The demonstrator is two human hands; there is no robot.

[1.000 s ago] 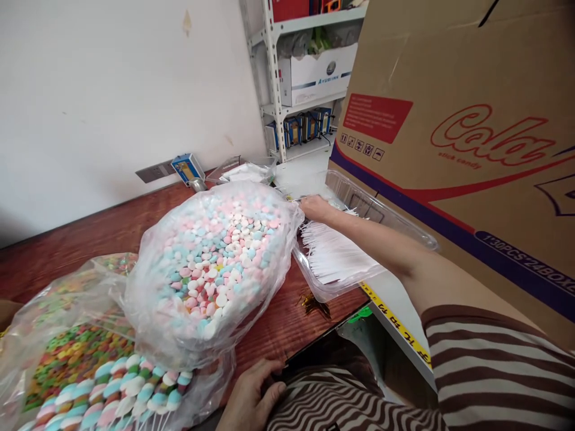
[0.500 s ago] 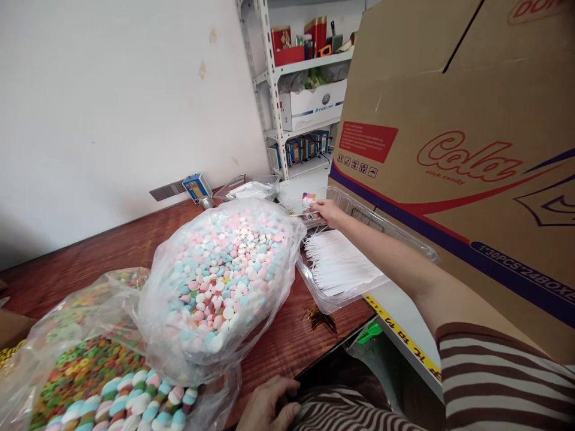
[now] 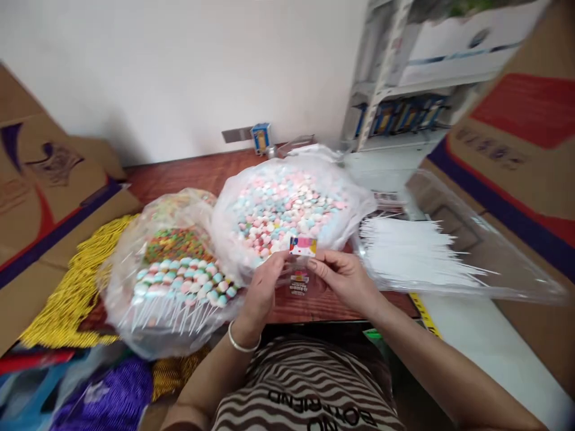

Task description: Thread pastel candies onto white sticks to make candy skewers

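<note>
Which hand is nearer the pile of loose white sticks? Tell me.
Right. The right hand is just left of the white sticks; the left hand is farther left.

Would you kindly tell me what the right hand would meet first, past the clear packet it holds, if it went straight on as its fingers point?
Most likely the left hand, across the clear packet from the right hand, though depth is unclear.

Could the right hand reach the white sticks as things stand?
Likely yes: the white sticks lie uncovered in the clear tray near the right hand, with nothing visible blocking the way. It would probably have to let go of the small printed packet first.
</note>
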